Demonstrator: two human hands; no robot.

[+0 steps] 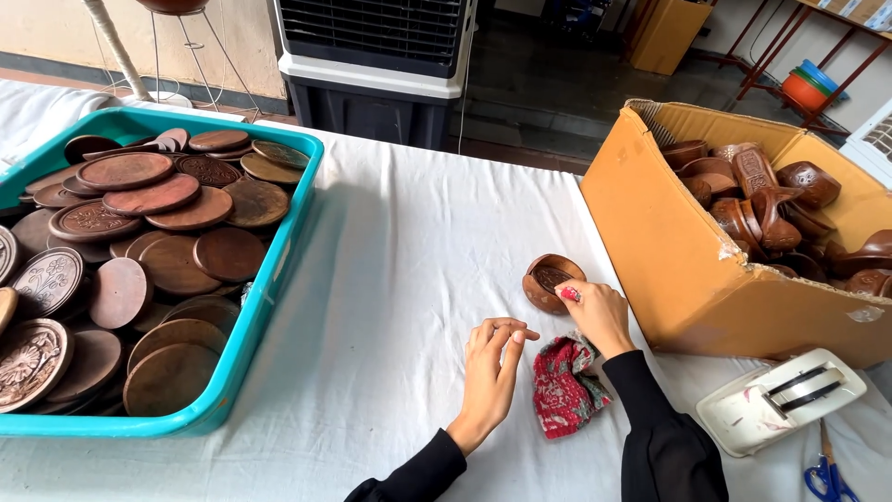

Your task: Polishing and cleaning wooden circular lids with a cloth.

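Right hand (596,312) grips a carved wooden bowl (549,282) on the counter (400,279); left hand (492,367) hovers empty, fingers loosely curled, beside a red cloth (564,389)

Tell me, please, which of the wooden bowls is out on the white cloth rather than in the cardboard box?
The round carved bowl that the right hand touches beside the box; every other bowl lies piled inside that box.

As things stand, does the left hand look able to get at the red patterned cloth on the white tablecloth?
Probably yes: the left hand is empty, right beside the red patterned cloth, with nothing between them.
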